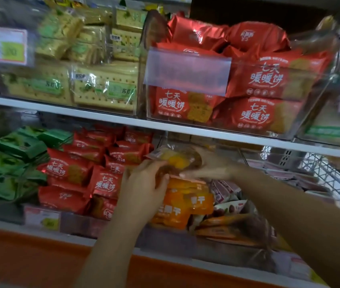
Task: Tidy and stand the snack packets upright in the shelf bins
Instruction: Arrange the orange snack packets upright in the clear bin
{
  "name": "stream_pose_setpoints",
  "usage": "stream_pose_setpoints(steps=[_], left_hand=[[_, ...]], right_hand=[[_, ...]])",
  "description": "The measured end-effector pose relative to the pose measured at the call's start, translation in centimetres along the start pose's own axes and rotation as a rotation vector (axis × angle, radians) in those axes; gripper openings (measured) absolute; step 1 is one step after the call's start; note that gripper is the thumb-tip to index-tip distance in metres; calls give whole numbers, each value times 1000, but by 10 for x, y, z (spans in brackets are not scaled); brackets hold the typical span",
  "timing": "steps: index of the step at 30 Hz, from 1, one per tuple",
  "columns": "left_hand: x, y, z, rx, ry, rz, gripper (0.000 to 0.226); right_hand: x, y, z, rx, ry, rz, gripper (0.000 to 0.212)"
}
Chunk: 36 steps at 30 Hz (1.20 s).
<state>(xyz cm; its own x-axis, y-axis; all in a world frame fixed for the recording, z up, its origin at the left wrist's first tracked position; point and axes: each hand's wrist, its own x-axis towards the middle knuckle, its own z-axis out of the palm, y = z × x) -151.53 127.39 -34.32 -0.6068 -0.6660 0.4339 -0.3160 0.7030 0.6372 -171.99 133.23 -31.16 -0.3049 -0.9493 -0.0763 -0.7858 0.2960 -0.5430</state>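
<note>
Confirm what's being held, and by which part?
A clear yellow-filled packet: left hand grips its left end, right hand its right end.

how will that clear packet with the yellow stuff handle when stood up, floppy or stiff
Probably floppy: the clear plastic packet with yellow filling is thin film, and both the left hand and right hand hold it. Likely light, as it is small. Its glossy film may slide on the orange foil packets below, so it could tip.
</note>
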Motion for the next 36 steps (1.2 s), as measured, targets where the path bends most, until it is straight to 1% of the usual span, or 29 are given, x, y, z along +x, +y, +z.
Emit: stream_pose_setpoints(steps=[2,4,6,9,11,14,16,18,20,21,23,26,29,31,33,35,36], left_hand=[[0,2,3,34,-8,9,31],[0,6,6,44,-3,23,31],[-2,14,11,36,1,48,29],[-11,33,23,56,-20,126,28],[-19,50,34,89,-69,183,28],[-29,83,55,134,-160,297,28],[-35,107,71,150,-217,350,29],[-37,130,88,137,-273,390,31],[-36,154,105,86,-353,445,31],[-34,166,114,70,-401,467,31],[-29,188,135,70,-517,489,31],[-20,215,171,94,-676,503,32],[-11,231,211,93,-713,499,42],[-5,239,237,68,-725,463,51],[2,245,262,64,-770,422,57],[10,247,283,127,-834,393,59],[13,249,289,166,-876,385,57]], right_hand=[[-14,1,-1,-9,37,-65,98],[-33,3,-3,-113,70,-107,97],[-61,8,-7,-212,135,-157,80],[-111,20,-16,-262,243,-176,54],[-148,34,-24,-252,295,-116,41],[-203,66,-37,-222,406,43,29],[-237,92,-43,-178,545,137,23],[-267,116,-44,-83,690,242,16],[-291,134,-42,15,808,306,13],[-300,142,-40,43,857,320,15],[-312,154,-39,87,917,334,19],[-321,170,-41,105,931,373,17],[-325,182,-47,106,911,412,16],[-325,188,-49,121,894,425,15],[-323,192,-49,136,859,433,15],[-320,195,-49,137,818,437,16],[-319,197,-48,136,806,436,16]])
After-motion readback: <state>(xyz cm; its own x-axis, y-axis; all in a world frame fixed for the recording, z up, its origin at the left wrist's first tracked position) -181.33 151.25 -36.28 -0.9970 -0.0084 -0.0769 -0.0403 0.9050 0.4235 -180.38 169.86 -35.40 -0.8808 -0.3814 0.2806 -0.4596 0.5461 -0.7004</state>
